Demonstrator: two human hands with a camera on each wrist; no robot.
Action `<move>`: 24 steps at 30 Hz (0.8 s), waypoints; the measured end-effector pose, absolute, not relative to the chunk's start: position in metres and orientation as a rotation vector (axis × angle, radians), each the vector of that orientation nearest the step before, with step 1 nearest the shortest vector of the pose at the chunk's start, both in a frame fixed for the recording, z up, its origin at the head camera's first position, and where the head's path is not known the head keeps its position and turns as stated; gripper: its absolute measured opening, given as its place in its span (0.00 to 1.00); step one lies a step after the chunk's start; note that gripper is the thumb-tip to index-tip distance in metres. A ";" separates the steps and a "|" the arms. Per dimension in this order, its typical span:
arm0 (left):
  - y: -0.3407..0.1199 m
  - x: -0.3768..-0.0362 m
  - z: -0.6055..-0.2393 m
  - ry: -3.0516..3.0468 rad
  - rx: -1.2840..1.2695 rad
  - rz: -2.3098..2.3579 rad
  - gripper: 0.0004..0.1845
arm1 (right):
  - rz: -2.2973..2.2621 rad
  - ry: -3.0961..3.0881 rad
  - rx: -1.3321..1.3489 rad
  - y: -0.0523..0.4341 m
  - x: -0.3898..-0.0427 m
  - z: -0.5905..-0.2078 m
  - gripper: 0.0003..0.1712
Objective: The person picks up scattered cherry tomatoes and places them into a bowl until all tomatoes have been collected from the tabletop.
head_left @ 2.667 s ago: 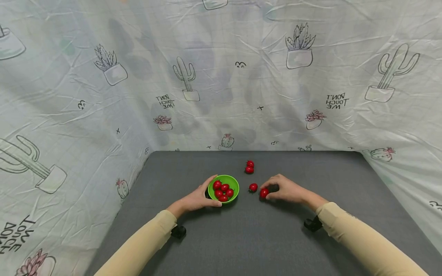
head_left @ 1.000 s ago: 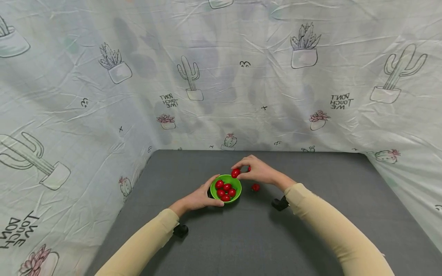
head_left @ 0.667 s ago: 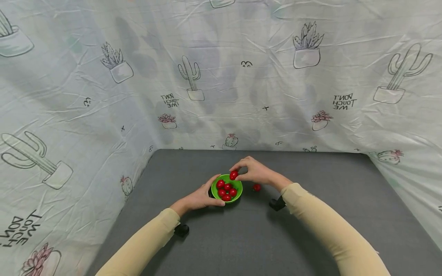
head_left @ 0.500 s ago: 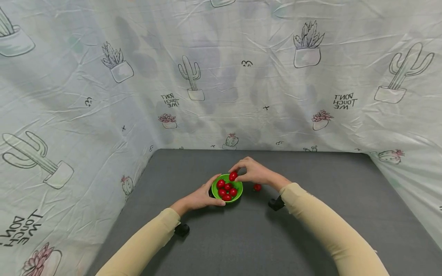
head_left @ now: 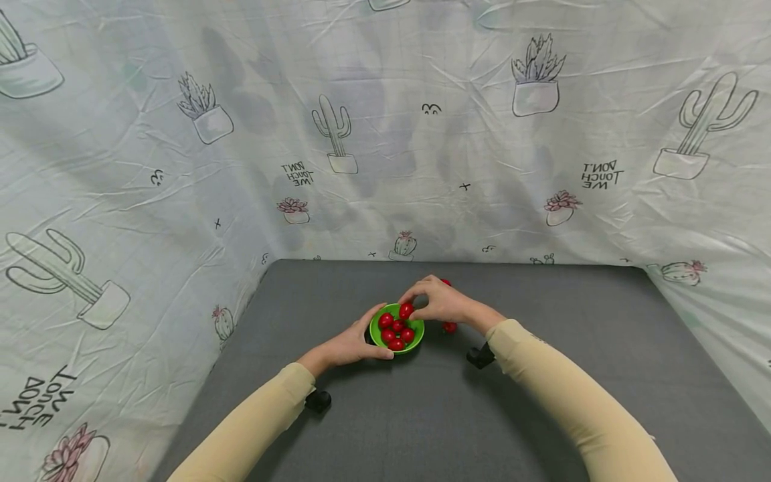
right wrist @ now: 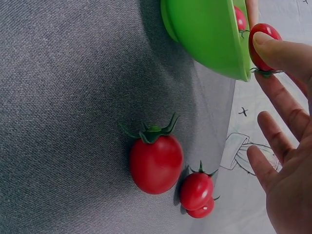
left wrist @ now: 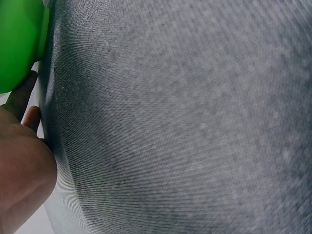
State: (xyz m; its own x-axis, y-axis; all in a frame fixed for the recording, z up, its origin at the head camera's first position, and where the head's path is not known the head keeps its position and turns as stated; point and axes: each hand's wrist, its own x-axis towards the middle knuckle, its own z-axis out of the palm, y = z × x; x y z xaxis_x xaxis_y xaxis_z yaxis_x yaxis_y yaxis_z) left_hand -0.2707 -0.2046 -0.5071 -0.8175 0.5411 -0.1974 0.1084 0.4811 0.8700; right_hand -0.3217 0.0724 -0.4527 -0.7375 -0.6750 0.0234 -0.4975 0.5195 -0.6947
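In the head view, my left hand [head_left: 346,346] holds the green bowl [head_left: 375,333] from its left side, thumb in front and fingers at the far side. Several red cherry tomatoes [head_left: 387,335] lie inside. Over the bowl's far right rim, my right hand [head_left: 444,302] pinches another cherry tomato [head_left: 406,310] between thumb and finger. The right wrist view shows that pinched tomato [right wrist: 256,51] stem down beside the rim, its other fingers spread loosely. The left wrist view catches just the bowl's side [left wrist: 19,44] and part of my left hand [left wrist: 24,165].
On the dark grey tabletop [head_left: 385,415], a loose cherry tomato [right wrist: 156,163] lies right of the bowl. Two more tomatoes [right wrist: 196,191] touch farther back, mostly hidden behind my right hand in the head view. A cactus-print cloth [head_left: 385,147] hangs around the table.
My right hand has lifted a cherry tomato from the table, carried it left to the bowl and lowered it slightly at the rim. My left hand stays on the bowl.
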 end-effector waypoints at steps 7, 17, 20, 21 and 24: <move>-0.203 -0.272 -0.508 2.278 0.553 1.296 0.59 | -1.011 2.515 -1.012 0.074 -0.321 -0.454 0.19; -0.203 -0.273 -0.509 2.262 0.560 1.316 0.59 | -1.062 2.513 -0.986 0.078 -0.322 -0.452 0.21; -0.203 -0.273 -0.509 2.258 0.563 1.321 0.59 | -1.056 2.515 -0.978 0.079 -0.322 -0.451 0.21; -0.203 -0.273 -0.509 2.257 0.564 1.323 0.59 | -1.055 2.514 -0.976 0.080 -0.322 -0.451 0.21; -0.202 -0.273 -0.508 2.257 0.560 1.323 0.59 | -1.063 2.510 -0.971 0.081 -0.323 -0.452 0.22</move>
